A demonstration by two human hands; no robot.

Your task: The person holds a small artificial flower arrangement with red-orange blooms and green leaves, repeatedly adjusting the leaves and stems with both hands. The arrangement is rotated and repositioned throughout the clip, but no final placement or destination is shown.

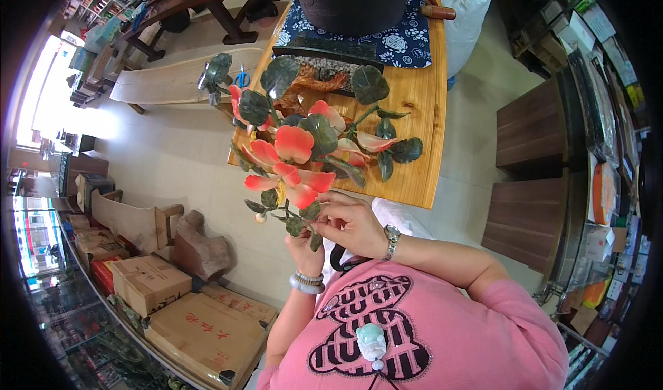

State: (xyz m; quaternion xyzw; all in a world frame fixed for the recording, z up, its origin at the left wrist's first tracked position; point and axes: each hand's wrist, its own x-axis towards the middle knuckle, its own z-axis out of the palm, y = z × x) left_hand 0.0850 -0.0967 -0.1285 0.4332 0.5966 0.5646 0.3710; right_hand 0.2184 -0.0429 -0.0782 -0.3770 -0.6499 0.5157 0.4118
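An artificial flowering plant with glossy red-and-white petals (294, 144) and dark green stone-like leaves (318, 133) leans over the wooden table (414, 183) towards me. Its brown root-like trunk (305, 84) rises by a dark rectangular planter (331, 51) filled with pebbles. At the lowest sprig of small green leaves (294, 226), my right hand (349, 222) has its fingers pinched at the stem and leaves. My left hand (305, 253) is just below, close under the same sprig; leaves and the other hand partly hide its fingertips, so its hold is unclear.
A large black pot (352, 1) stands on a blue patterned cloth (404, 43), beside a wooden-handled tool (437, 12). Blue-handled scissors (242, 78) rest on a bench (166, 84) behind the table. Cardboard boxes (207, 333) lie at left, wooden cabinets (528, 126) at right.
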